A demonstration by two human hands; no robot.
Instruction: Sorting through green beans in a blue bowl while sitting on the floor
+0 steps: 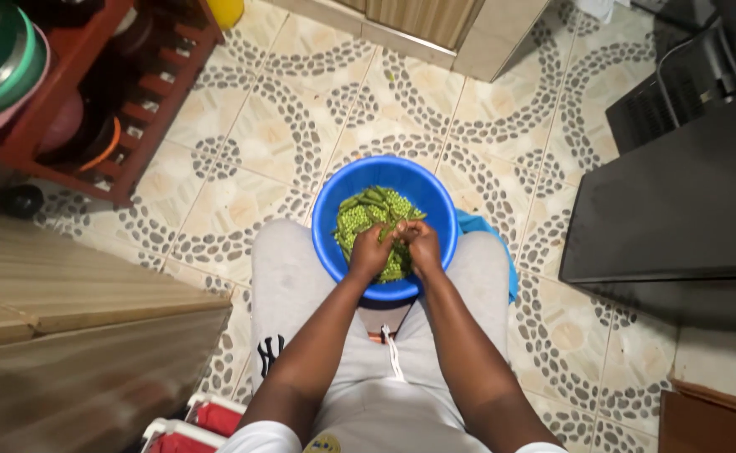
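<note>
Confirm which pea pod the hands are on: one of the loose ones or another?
The pod pinched between left hand and right hand, above the blue bowl; the other pods lie untouched on the peas.

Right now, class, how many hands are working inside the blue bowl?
2. The left hand is over the peas at the bowl's near side; the right hand is beside it, touching it, both pinching a green pod. The blue bowl hides no others.
</note>
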